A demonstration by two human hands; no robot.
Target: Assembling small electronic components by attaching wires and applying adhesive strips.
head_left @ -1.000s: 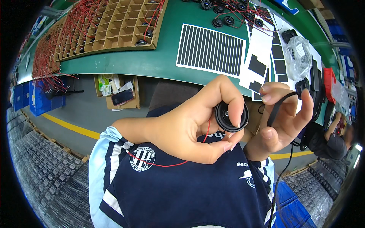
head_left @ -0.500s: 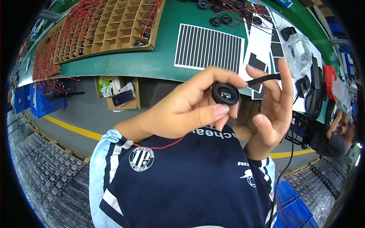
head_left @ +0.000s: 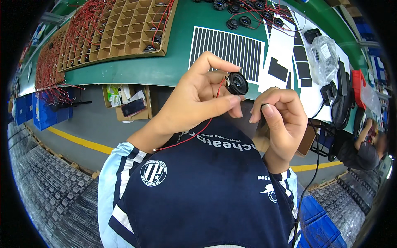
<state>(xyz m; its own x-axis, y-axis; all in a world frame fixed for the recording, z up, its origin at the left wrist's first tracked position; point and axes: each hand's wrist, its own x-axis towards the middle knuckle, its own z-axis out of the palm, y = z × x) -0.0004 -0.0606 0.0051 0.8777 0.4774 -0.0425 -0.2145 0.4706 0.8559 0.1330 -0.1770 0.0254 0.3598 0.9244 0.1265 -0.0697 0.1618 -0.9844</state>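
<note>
My left hand [head_left: 202, 95] grips a small round black speaker [head_left: 237, 84] by its edge, between thumb and forefinger. The speaker is tilted, with its cone turned to the right, and a thin red wire [head_left: 188, 142] trails from it down past my wrist. Just to the right, my right hand [head_left: 283, 118] is closed in a pinch on a black strip [head_left: 263, 116]. Only a short dark part of that strip shows; the fingers hide the rest. A small gap separates the two hands.
A sheet of black strips [head_left: 227, 51] lies on the green table [head_left: 136, 68] beyond my hands. A divided cardboard tray [head_left: 124, 31] with wired speakers stands at the left. More speakers [head_left: 245, 20] lie at the back. A plastic bag [head_left: 324, 58] sits at the right, near a red bin [head_left: 357, 84].
The strip no longer stretches from the speaker to my right hand. My left hand has tilted the speaker and moved it up and left; my right fingers have curled into a pinch.
</note>
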